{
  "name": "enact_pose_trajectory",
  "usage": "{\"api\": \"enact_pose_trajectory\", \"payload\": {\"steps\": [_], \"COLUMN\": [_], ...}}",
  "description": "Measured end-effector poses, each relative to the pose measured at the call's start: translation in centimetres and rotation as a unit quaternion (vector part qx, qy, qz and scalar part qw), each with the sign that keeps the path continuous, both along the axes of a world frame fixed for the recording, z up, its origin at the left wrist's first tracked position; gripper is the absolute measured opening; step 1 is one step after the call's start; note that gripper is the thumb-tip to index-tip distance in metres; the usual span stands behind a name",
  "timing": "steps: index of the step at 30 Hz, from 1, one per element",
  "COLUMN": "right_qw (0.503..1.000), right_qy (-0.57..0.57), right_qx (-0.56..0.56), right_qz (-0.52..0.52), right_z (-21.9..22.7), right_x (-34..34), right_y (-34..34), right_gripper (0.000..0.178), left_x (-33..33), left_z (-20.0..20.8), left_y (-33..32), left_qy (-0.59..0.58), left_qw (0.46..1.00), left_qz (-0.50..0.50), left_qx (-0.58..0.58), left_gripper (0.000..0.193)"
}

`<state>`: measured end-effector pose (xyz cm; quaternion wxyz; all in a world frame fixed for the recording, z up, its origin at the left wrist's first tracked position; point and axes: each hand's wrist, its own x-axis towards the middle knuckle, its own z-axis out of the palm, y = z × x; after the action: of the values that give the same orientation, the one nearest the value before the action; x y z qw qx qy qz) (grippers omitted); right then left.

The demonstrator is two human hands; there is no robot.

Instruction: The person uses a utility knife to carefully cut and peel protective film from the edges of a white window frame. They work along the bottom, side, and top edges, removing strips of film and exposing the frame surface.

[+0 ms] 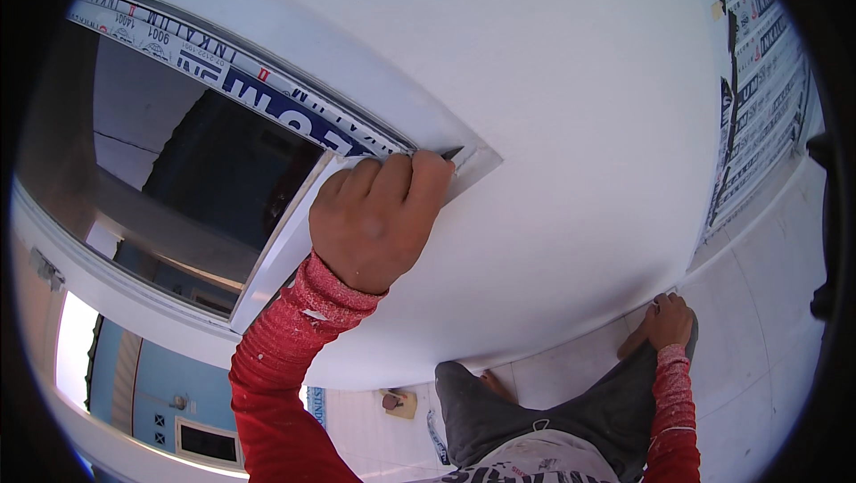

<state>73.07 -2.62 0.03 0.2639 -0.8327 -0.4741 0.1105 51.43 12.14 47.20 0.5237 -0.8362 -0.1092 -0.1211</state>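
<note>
My left hand, in a red sleeve spattered with white, reaches up to the corner of a window set into a white wall. Its fingers are curled over, knuckles up, against the frame beside the strip of printed protective film. A small dark pointed tip sticks out past the index finger; the rest of that thing is hidden in the grip. Low on the right, my right hand is by my bent knee close to the wall's foot, fingers curled; whatever they hold, if anything, cannot be made out.
Dark window glass with reflections lies left of my left hand. At the right stands a tall frame covered in printed film, above pale floor tiles. A yellowish flat piece with a brown lump lies on the floor below.
</note>
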Motion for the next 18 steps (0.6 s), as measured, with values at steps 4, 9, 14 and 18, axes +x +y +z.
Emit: {"api": "enact_pose_trajectory", "payload": {"steps": [4,9,14,18], "right_qw": [1.000,1.000,1.000,1.000], "right_qy": [-0.004,0.001,0.005,0.011], "right_qx": [-0.004,-0.010,-0.010,-0.009], "right_qz": [-0.002,0.001,-0.001,-0.001], "right_z": [0.08,0.18,0.28,0.40], "right_x": [0.09,0.12,0.18,0.12], "right_y": [-0.08,-0.03,-0.07,-0.02], "right_gripper": [0.019,0.019,0.020,0.019], "left_x": [0.12,0.55,0.93,0.98], "left_z": [-0.05,-0.19,-0.66,-0.68], "left_y": [-0.13,-0.63,-0.59,-0.54], "left_qy": [0.027,-0.025,-0.028,-0.068], "left_qw": [1.000,0.999,0.999,0.996], "left_qz": [-0.009,0.016,-0.002,-0.015], "left_qx": [-0.001,-0.040,-0.045,-0.060], "left_gripper": [0.018,0.021,0.024,0.026]}}
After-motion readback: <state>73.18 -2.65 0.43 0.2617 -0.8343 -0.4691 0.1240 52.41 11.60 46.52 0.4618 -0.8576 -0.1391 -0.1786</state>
